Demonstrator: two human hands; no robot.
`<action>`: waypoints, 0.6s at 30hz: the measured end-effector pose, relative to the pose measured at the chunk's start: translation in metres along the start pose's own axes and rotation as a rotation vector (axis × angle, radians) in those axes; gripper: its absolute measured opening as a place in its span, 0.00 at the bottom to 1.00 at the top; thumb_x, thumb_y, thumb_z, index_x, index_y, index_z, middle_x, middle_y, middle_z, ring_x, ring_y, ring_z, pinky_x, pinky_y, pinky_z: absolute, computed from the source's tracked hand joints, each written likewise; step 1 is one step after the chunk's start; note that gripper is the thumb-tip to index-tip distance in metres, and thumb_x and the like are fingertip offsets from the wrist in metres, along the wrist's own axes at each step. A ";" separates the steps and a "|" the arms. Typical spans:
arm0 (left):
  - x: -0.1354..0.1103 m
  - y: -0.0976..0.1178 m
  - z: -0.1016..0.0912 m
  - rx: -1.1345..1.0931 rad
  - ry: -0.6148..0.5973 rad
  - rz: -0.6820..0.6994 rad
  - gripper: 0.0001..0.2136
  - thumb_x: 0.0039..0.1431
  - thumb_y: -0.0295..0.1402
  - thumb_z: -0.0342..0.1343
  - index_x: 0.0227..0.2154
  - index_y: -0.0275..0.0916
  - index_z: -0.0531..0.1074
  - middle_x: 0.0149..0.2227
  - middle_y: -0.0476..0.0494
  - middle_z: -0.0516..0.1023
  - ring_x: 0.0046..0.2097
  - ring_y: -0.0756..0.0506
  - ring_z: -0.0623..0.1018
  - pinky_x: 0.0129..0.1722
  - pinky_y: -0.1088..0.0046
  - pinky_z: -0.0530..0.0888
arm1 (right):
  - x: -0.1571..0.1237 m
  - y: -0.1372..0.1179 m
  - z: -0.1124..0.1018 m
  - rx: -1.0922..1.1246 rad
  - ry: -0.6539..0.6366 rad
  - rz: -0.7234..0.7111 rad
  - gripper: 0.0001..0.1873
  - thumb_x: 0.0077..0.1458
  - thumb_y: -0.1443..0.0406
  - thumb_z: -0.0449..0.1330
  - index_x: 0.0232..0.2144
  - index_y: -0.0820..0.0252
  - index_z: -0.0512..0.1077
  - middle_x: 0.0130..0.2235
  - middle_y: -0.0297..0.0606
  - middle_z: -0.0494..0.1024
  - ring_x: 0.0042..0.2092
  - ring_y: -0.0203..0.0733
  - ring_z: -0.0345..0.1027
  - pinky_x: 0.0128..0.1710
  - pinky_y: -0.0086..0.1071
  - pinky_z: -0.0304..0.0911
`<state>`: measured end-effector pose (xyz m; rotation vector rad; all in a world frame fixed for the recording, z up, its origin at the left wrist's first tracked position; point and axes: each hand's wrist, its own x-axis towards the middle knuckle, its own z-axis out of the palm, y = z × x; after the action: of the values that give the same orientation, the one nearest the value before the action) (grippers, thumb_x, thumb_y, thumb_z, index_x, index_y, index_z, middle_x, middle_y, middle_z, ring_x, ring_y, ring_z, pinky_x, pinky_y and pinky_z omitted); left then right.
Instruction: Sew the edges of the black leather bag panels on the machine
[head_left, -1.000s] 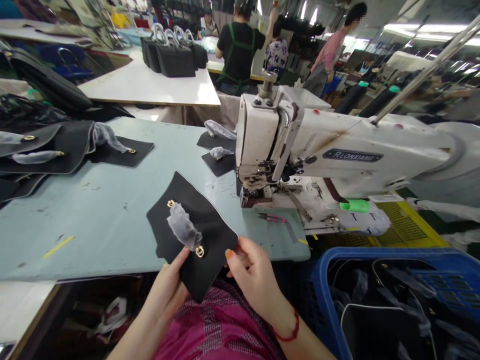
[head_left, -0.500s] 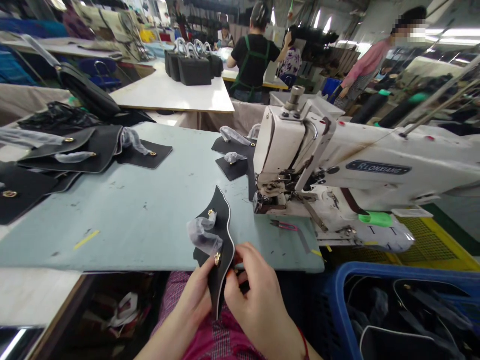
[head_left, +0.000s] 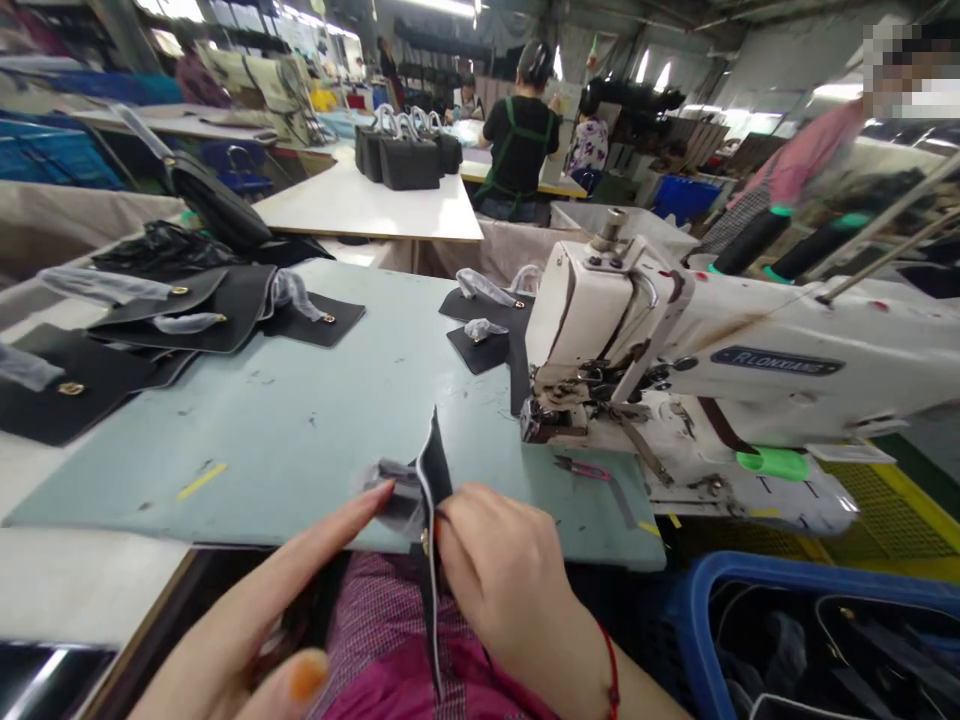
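Observation:
A black bag panel (head_left: 439,468) with a white edge stands nearly edge-on to me, over my lap and the table's front edge. My right hand (head_left: 514,575) is closed on its right side, fingertips partly hidden. A plastic-wrapped handle (head_left: 401,505) with gold fittings sticks out from the panel's left face. My left hand (head_left: 247,610) is left of the panel, thumb and index finger spread apart. Its index fingertip is at the plastic wrap; whether it presses on it I cannot tell. An orange covering shows on the left thumb tip.
A white sewing machine (head_left: 592,330) stands on the right of the pale green tabletop (head_left: 300,420). Pink thread snips (head_left: 585,468) lie before it. Black panels (head_left: 247,310) are stacked at left, others (head_left: 480,350) beside the machine. A blue basket (head_left: 697,600) stands at lower right. People work behind.
My left hand has let go of the panel and moved left, its fingers spreading. The panel has turned more edge-on in my right hand. The view has shifted slightly.

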<state>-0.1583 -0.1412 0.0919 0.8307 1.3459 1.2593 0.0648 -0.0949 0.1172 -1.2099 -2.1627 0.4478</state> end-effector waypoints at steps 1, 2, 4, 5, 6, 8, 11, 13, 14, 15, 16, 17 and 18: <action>-0.002 0.006 0.003 0.051 0.006 0.061 0.30 0.28 0.32 0.76 0.43 0.50 0.82 0.51 0.45 0.81 0.58 0.31 0.74 0.56 0.66 0.74 | 0.004 -0.005 0.001 0.000 -0.045 -0.074 0.13 0.67 0.66 0.48 0.30 0.58 0.67 0.30 0.36 0.73 0.31 0.39 0.65 0.31 0.33 0.52; -0.002 0.010 0.009 0.143 -0.046 0.100 0.34 0.25 0.29 0.76 0.45 0.48 0.82 0.53 0.44 0.79 0.60 0.30 0.72 0.59 0.66 0.70 | 0.007 -0.009 0.001 0.004 -0.084 -0.142 0.12 0.67 0.66 0.49 0.32 0.58 0.68 0.32 0.36 0.74 0.32 0.39 0.66 0.31 0.33 0.53; 0.002 0.019 0.020 0.319 -0.177 0.124 0.33 0.27 0.24 0.75 0.45 0.44 0.82 0.52 0.40 0.80 0.58 0.30 0.74 0.62 0.66 0.67 | 0.013 -0.014 -0.002 0.031 -0.158 -0.253 0.10 0.66 0.66 0.50 0.33 0.58 0.69 0.34 0.37 0.76 0.34 0.40 0.67 0.32 0.33 0.56; 0.005 0.024 0.023 0.372 -0.241 0.119 0.31 0.30 0.23 0.74 0.45 0.44 0.82 0.50 0.41 0.81 0.56 0.31 0.76 0.61 0.66 0.67 | 0.017 -0.014 -0.006 0.057 -0.202 -0.301 0.10 0.66 0.66 0.50 0.34 0.59 0.69 0.35 0.38 0.77 0.35 0.40 0.68 0.33 0.32 0.58; 0.008 0.028 0.025 0.406 -0.303 0.116 0.28 0.34 0.23 0.72 0.44 0.44 0.83 0.49 0.41 0.82 0.54 0.33 0.77 0.60 0.66 0.69 | 0.020 -0.013 -0.012 0.092 -0.250 -0.340 0.09 0.67 0.67 0.50 0.35 0.59 0.70 0.36 0.38 0.78 0.36 0.40 0.69 0.35 0.31 0.60; 0.013 0.035 0.024 0.434 -0.403 0.123 0.21 0.42 0.23 0.69 0.42 0.45 0.83 0.46 0.42 0.83 0.50 0.34 0.80 0.55 0.67 0.73 | 0.025 -0.008 -0.026 0.182 -0.338 -0.380 0.10 0.67 0.67 0.50 0.38 0.58 0.72 0.38 0.38 0.78 0.39 0.39 0.70 0.39 0.29 0.63; 0.014 0.038 0.014 0.421 -0.449 0.120 0.17 0.44 0.22 0.67 0.38 0.46 0.84 0.43 0.43 0.84 0.47 0.35 0.81 0.50 0.67 0.77 | 0.028 0.002 -0.047 0.358 -0.455 -0.373 0.12 0.68 0.65 0.49 0.40 0.55 0.74 0.37 0.36 0.78 0.39 0.37 0.71 0.41 0.27 0.66; 0.015 0.038 0.010 0.393 -0.461 0.076 0.16 0.43 0.22 0.68 0.36 0.46 0.84 0.42 0.42 0.84 0.47 0.35 0.81 0.49 0.68 0.77 | 0.024 0.009 -0.054 0.523 -0.527 -0.321 0.15 0.69 0.62 0.49 0.36 0.55 0.74 0.34 0.36 0.77 0.36 0.36 0.70 0.39 0.27 0.66; 0.015 0.038 0.010 0.375 -0.482 0.044 0.16 0.43 0.22 0.68 0.36 0.46 0.84 0.42 0.42 0.84 0.46 0.35 0.81 0.48 0.68 0.77 | 0.020 0.013 -0.055 0.620 -0.555 -0.263 0.17 0.69 0.60 0.49 0.33 0.56 0.73 0.32 0.36 0.75 0.35 0.36 0.69 0.38 0.27 0.66; 0.016 0.039 0.012 0.359 -0.512 0.014 0.15 0.44 0.23 0.67 0.36 0.46 0.84 0.41 0.42 0.84 0.44 0.36 0.81 0.46 0.68 0.78 | 0.015 0.017 -0.054 0.717 -0.570 -0.179 0.19 0.68 0.57 0.49 0.29 0.57 0.72 0.30 0.36 0.73 0.33 0.36 0.67 0.35 0.27 0.66; 0.017 0.039 0.015 0.344 -0.546 -0.004 0.12 0.46 0.25 0.67 0.34 0.45 0.84 0.40 0.42 0.84 0.42 0.36 0.82 0.44 0.69 0.79 | 0.009 0.020 -0.051 0.812 -0.573 -0.079 0.21 0.67 0.54 0.49 0.26 0.57 0.70 0.28 0.35 0.70 0.31 0.36 0.64 0.33 0.27 0.65; 0.018 0.040 0.019 0.330 -0.581 -0.012 0.08 0.48 0.27 0.66 0.32 0.44 0.84 0.37 0.42 0.84 0.39 0.37 0.82 0.41 0.69 0.80 | 0.001 0.023 -0.048 0.903 -0.563 0.038 0.23 0.65 0.51 0.51 0.24 0.57 0.69 0.26 0.35 0.68 0.29 0.36 0.62 0.30 0.27 0.63; 0.019 0.040 0.023 0.312 -0.603 -0.014 0.04 0.51 0.30 0.65 0.28 0.44 0.84 0.34 0.42 0.84 0.36 0.38 0.81 0.39 0.69 0.80 | -0.006 0.026 -0.043 0.991 -0.530 0.168 0.24 0.62 0.47 0.53 0.24 0.57 0.68 0.26 0.35 0.66 0.27 0.36 0.59 0.27 0.27 0.61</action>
<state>-0.1462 -0.1101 0.1294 1.2933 1.0538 0.7009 0.1127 -0.0867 0.1327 -0.7175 -1.7662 1.8081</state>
